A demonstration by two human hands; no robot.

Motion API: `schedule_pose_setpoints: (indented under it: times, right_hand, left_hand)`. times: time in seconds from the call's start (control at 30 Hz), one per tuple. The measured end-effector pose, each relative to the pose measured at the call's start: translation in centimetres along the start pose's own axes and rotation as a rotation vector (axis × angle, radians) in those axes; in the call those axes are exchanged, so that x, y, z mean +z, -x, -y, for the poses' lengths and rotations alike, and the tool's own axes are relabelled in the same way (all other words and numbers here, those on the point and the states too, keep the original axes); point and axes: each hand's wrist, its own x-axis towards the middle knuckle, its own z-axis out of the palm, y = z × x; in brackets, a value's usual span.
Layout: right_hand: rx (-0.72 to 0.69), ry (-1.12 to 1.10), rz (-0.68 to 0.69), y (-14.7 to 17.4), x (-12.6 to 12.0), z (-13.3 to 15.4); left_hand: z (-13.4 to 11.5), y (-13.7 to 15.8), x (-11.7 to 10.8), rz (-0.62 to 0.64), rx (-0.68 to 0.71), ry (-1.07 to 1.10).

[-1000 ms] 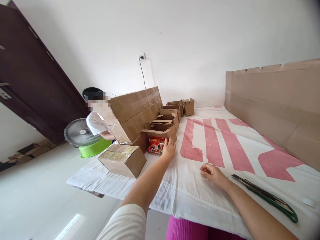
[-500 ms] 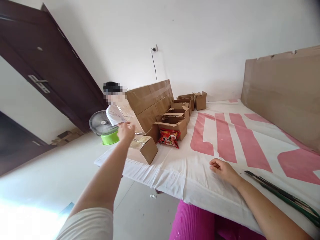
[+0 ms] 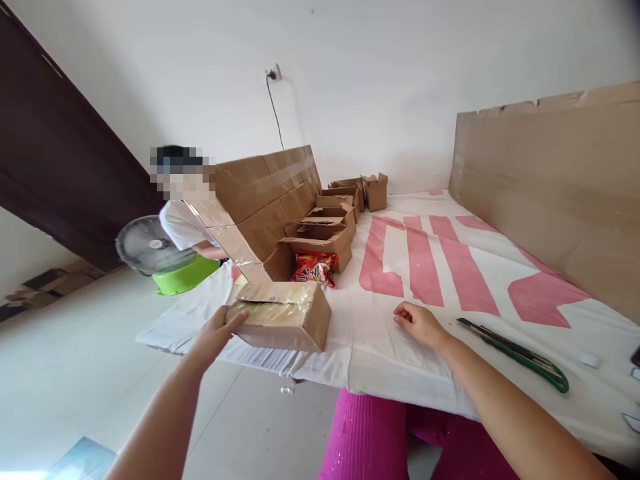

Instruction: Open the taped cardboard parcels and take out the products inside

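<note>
On the head cam, our left hand (image 3: pixel 219 329) grips the left end of a taped cardboard box (image 3: pixel 285 317), thumb on top, near the table's front edge; can't tell if it's lifted. Our right hand (image 3: pixel 419 323) sits loosely curled, with bare white cloth (image 3: pixel 367 327) between it and the box. Green utility knife's (image 3: pixel 520 355) beside our right forearm. Left fingers mostly hide behind the box, and a dark object (image 3: pixel 636 357) gets cut off far right.
</note>
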Motion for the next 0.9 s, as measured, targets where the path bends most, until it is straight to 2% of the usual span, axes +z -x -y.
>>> schedule_pose_setpoints:
  times: [0.07, 0.23, 0.33, 0.43, 0.57, 0.67, 0.77, 0.83, 0.9]
  right_hand:
    - [0.005, -0.001, -0.006, 0.1, 0.1, 0.1]
    - [0.014, -0.014, -0.052, -0.4, 0.0, 0.1]
    - [0.054, 0.020, -0.109, -0.1, -2.3, 0.0]
    - [0.100, 0.110, -0.178, 2.2, -6.5, -0.5]
    - [0.184, 0.352, -0.245, 7.2, -11.3, -2.5]
    - [0.213, 0.697, -0.208, 10.2, -12.4, -4.6]
    - [0.199, 0.804, -0.224, 10.9, -12.4, -5.3]
    - [0.165, 0.774, -0.307, 10.1, -12.6, -4.0]
    - [0.096, 0.737, -0.427, 8.7, -12.9, -1.0]
  left_hand:
    - [-2.2, 2.6, 1.8, 0.131, 0.127, 0.019]
    - [-9.1, 10.8, 6.6, 0.140, 0.340, -0.072]
    - [-11.1, 14.8, 8.8, 0.129, 0.422, -0.065]
    - [-10.8, 16.6, 10.4, 0.017, 0.567, 0.064]
    - [-9.1, 16.4, 12.2, -0.126, 0.785, 0.215]
    - [-8.2, 16.0, 13.9, -0.197, 0.915, 0.362]
    - [-7.9, 15.8, 15.3, -0.245, 0.968, 0.488]
    - [-7.9, 15.6, 16.0, -0.268, 0.980, 0.517]
    - [-8.0, 15.4, 16.4, -0.301, 1.003, 0.524]
